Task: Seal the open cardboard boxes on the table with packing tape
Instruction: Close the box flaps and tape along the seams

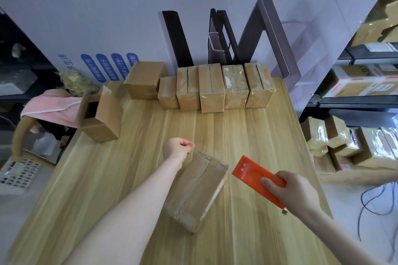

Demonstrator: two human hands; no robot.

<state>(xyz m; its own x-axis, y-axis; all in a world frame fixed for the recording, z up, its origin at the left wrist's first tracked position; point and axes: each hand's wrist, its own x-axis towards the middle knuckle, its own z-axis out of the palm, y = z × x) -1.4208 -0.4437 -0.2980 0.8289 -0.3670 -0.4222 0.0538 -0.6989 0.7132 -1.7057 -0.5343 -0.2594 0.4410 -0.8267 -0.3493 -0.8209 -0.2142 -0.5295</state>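
Fingers (270, 183) of the right hand (295, 196) grip a flat orange plastic tool (254, 175); the left hand (178, 147) is fisted, empty. A taped brown cardboard box (198, 189) lies between them on the pale wooden table (247, 127).

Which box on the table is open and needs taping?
The far-left box: its flaps stand up and the dark inside shows. The back row and the box lying near the front have their flaps closed flat.
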